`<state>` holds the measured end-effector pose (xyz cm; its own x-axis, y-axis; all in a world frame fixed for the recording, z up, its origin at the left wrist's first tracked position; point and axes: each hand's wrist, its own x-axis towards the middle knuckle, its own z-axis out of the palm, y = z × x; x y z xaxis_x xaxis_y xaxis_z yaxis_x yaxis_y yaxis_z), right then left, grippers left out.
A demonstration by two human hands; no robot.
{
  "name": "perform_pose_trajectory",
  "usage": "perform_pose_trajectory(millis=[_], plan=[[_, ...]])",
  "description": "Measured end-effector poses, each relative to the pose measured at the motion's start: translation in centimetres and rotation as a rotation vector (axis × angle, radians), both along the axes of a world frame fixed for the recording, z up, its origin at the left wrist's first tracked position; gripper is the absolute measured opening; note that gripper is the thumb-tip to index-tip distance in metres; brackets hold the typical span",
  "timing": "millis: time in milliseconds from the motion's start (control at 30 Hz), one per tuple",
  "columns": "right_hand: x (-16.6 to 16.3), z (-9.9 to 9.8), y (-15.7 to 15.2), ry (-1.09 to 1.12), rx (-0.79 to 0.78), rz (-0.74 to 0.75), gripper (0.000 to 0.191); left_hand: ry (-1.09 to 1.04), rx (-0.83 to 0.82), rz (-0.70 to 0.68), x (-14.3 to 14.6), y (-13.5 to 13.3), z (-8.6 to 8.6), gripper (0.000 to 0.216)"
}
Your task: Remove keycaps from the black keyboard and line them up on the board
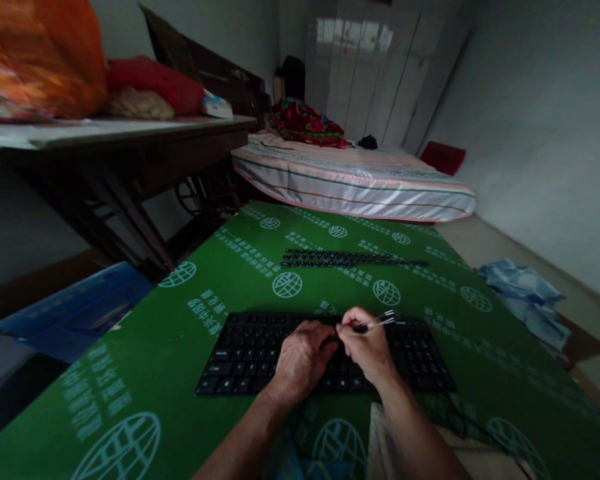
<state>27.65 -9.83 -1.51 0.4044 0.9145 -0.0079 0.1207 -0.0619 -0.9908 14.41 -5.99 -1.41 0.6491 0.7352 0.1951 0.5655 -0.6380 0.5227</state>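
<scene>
A black keyboard (245, 350) lies on a green printed cloth (180, 347) in front of me. Both hands rest over its middle keys. My left hand (303, 360) is curled, fingers pressed down on the keys near the centre. My right hand (367, 347) is closed in a pinch on a thin metal wire tool (383, 322) whose looped end sticks out to the right; its tip is hidden between my two hands. A second black keyboard (350, 258) lies farther back on the cloth.
A dark wooden table (130, 143) with orange and red bags stands at left, a blue plastic bin (75, 310) below it. A mattress (355, 180) lies on the floor behind. Crumpled blue cloth (523, 293) sits at right. A black cable (460, 420) trails off the keyboard's right side.
</scene>
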Motion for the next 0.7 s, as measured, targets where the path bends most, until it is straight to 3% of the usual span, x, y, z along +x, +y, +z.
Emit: perform_pose_trajectory(millis=[400, 700], plan=[[1.5, -0.3, -0.6, 0.054, 0.011, 0.229, 0.032, -0.135, -0.081, 0.035, -0.1, 0.1, 0.2, 0.015], [1.8, -0.5, -0.5, 0.06, 0.018, 0.273, 0.026, -0.179, -0.095, 0.075, -0.1, 0.1, 0.1, 0.014]])
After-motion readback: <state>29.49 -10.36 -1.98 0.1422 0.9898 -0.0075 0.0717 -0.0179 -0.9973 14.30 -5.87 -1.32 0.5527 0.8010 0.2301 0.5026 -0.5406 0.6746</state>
